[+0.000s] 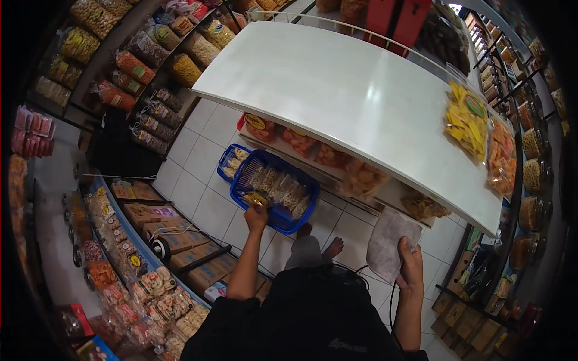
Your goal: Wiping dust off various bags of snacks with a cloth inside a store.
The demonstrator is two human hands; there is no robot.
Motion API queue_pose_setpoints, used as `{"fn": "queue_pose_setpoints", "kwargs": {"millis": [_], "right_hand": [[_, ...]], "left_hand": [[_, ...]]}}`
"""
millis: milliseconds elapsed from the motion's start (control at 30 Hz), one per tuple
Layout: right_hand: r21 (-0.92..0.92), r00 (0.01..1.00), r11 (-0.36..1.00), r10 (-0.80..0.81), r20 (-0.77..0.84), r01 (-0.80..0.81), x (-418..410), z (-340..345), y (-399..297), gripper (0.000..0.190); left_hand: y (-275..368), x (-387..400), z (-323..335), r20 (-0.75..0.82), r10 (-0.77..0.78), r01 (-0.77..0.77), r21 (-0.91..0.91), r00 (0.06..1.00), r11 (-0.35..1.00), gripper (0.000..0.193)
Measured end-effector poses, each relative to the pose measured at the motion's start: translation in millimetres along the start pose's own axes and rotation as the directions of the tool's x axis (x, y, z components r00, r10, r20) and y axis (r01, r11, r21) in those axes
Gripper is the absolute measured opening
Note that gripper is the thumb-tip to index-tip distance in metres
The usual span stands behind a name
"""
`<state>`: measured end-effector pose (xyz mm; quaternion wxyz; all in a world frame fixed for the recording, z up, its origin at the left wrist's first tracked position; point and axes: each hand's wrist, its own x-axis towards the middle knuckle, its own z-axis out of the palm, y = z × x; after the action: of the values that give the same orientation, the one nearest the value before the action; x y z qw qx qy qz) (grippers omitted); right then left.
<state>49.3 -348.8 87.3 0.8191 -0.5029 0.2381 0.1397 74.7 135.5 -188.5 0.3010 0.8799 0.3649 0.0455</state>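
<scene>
My left hand grips a small clear packet with yellow on it, over the near left edge of a blue plastic basket. Inside the basket lie several clear bags of light-coloured snacks. Held up at the right, a thin greyish-white cloth is pinched between the thumb and fingers of my right hand. A smaller blue basket with pale packets stands against the far left side of the large one. A dark cord hangs below my right hand.
A white-topped counter spans the front, with snack bags on the shelf below. Two larger bags lie at its right end. Cardboard boxes and a blue-edged snack shelf flank the left. Jars line the right.
</scene>
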Motion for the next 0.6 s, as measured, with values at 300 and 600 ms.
{"fn": "queue_pose_setpoints", "kwargs": {"millis": [300, 600], "right_hand": [[-0.105, 0.977, 0.994, 0.019, -0.212, -0.042, 5.5, 54.7, 35.7, 0.046], [0.030, 0.982, 0.999, 0.040, -0.186, -0.035, 0.6, 106.9, 64.0, 0.046]], "left_hand": [[4.0, 63.1, 36.6, 0.341, -0.341, 0.261, 0.260, 0.876, 0.930, 0.047], [-43.0, 84.6, 33.4, 0.248, -0.056, 0.014, 0.168, 0.967, 0.986, 0.032]]}}
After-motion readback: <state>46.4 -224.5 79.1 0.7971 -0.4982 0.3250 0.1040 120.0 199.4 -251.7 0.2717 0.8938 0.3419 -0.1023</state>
